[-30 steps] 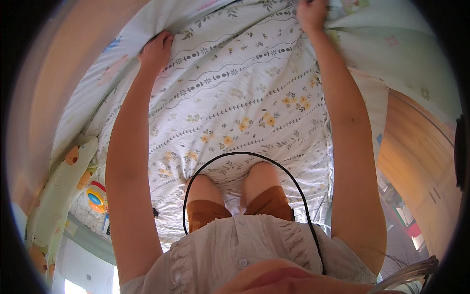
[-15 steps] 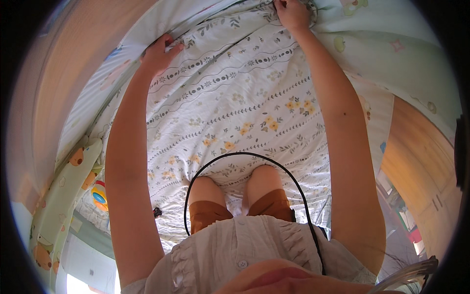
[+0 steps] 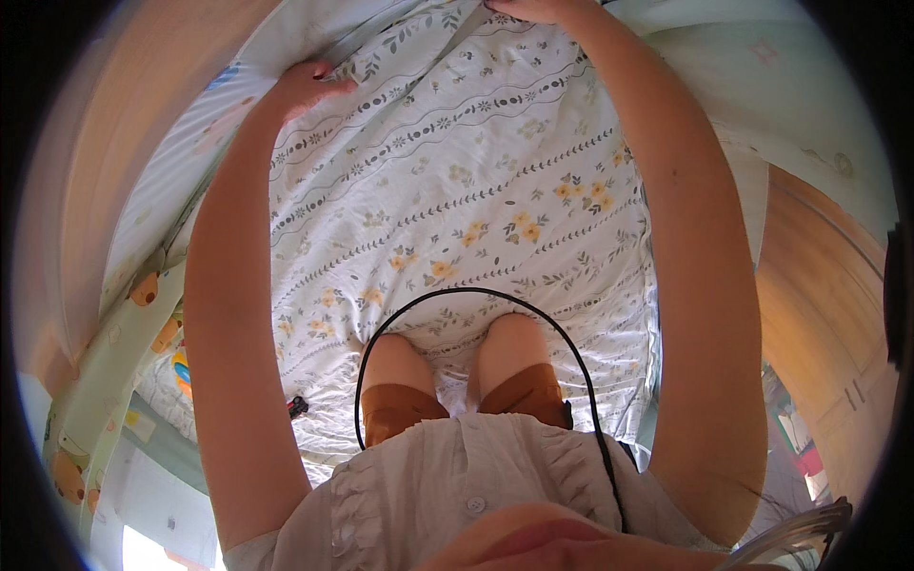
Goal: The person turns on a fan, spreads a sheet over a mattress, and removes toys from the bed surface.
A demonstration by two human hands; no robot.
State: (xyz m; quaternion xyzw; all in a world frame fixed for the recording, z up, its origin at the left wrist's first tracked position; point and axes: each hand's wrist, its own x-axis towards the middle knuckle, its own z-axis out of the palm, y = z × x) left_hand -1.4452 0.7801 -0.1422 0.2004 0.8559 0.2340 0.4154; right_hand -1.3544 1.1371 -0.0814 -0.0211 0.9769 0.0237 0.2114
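A white bed sheet (image 3: 457, 200) printed with yellow flowers and grey leaf stripes covers the bed under me. At the far left, my left hand (image 3: 307, 88) rests by the sheet's edge against the white side panel, its thumb stretched out apart from the visible finger; the other fingers are hidden. My right hand (image 3: 538, 9), partly cut off by the top of the picture, has its fingers closed on the sheet's far edge. Creases run through the cloth from there toward the left hand.
Pale fabric panels (image 3: 738, 76) enclose the bed. A bear-print padded rail (image 3: 114, 352) stands on the left, near a colourful toy (image 3: 182, 373) and a small dark object (image 3: 298, 406). A black cable (image 3: 466, 290) loops above my knees. A wooden cabinet (image 3: 828, 276) is at right.
My right hand has moved left and farther away along the sheet's far edge, and the cloth there has shifted. My left hand has moved slightly away from me, staying by the left edge.
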